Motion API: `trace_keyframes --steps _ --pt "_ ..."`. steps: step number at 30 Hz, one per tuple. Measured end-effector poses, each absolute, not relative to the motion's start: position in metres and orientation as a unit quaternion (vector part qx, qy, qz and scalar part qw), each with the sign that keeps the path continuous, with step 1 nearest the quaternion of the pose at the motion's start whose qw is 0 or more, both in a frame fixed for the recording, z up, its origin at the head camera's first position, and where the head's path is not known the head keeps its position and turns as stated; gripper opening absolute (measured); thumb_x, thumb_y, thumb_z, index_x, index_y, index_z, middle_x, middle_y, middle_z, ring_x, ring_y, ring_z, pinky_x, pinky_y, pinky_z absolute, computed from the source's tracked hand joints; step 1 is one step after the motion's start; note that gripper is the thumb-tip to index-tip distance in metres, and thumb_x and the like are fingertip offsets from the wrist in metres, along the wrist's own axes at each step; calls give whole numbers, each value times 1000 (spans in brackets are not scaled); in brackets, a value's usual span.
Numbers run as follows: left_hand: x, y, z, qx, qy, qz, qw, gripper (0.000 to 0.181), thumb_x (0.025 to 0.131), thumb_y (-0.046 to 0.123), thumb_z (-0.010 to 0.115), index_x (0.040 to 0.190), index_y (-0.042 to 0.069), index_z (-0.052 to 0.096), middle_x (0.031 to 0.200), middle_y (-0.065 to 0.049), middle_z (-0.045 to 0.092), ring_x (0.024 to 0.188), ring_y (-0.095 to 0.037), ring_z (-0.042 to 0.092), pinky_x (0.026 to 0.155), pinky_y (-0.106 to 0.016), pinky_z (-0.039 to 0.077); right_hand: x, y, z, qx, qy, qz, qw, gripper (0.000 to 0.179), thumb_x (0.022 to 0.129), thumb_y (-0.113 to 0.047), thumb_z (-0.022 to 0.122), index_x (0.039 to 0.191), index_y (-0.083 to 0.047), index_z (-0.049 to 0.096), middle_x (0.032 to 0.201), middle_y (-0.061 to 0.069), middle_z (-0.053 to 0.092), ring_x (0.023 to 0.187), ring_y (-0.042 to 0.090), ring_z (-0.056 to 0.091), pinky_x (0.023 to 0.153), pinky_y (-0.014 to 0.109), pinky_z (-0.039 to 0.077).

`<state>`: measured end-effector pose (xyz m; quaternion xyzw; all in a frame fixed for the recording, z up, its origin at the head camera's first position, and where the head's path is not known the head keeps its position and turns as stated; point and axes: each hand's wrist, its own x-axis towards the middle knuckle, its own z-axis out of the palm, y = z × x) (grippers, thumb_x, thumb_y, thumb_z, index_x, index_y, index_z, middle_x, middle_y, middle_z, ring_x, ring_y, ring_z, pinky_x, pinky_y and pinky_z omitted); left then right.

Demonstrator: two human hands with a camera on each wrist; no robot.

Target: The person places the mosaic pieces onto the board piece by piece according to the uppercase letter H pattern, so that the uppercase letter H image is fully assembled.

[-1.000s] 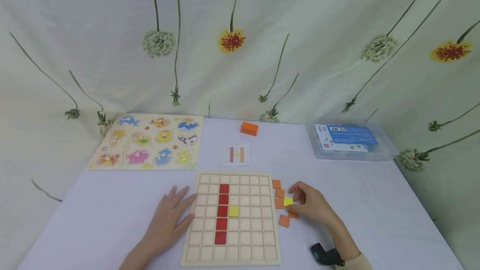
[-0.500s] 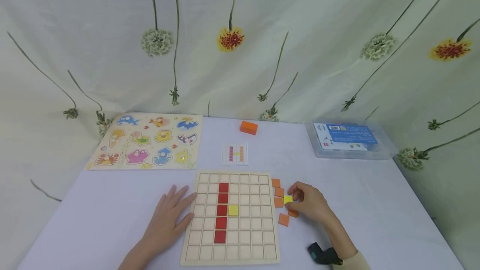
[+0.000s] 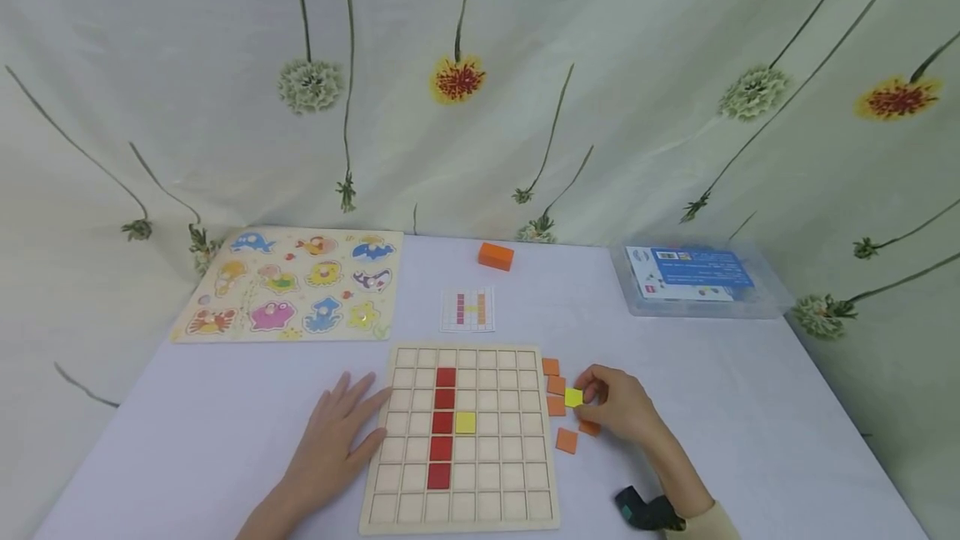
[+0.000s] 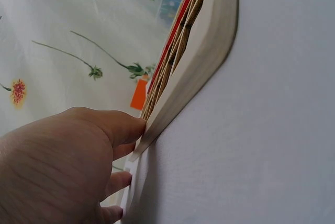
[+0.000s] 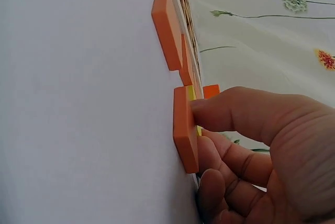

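Observation:
A wooden grid board (image 3: 405, 508) lies flat on the table with a column of red tiles (image 3: 443, 422) and one yellow tile (image 3: 465, 422) set in its squares. My left hand (image 3: 330, 440) rests beside it, fingers spread, with thumb and fingertips at its left edge; the left wrist view shows the thumb (image 4: 128, 124) against the rim. To the right of the board, my right hand (image 3: 622, 411) pinches a second yellow tile (image 3: 573, 397) between thumb and index finger. Several loose orange tiles (image 3: 566, 441) lie around it; one orange tile (image 5: 184, 130) is right by the thumb, partly hiding the yellow one.
Behind the board lies a small pattern card (image 3: 468, 310), with an orange block (image 3: 496, 257) farther back. A sea-animal puzzle board (image 3: 300, 327) is at the back left. A clear plastic box (image 3: 697, 311) stands at the back right, before a flowered curtain (image 3: 637, 148).
My right hand and the yellow tile it pinches have shifted very slightly away from me. The left hand stays at the board's edge.

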<state>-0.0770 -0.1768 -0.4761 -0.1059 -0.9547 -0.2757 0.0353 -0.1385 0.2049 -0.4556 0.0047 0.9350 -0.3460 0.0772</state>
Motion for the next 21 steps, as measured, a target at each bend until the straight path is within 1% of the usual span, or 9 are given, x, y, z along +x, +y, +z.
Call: trace_keyframes --steps 9,21 --pt "-76 -177 -476 -105 -953 -281 39 51 88 24 69 137 17 57 152 -14 43 147 -44 21 115 -66 19 -140 207 -455 3 930 -359 83 20 74 -6 81 89 -8 68 72 -1 56 66 15 47 54 22 38" --pt "-75 -179 -476 -111 -949 -291 44 49 89 23 69 136 16 58 152 -15 43 146 -46 22 115 -65 18 -139 211 -447 -2 951 -306 47 21 73 -14 82 90 -10 69 71 -3 58 65 12 50 56 24 40"
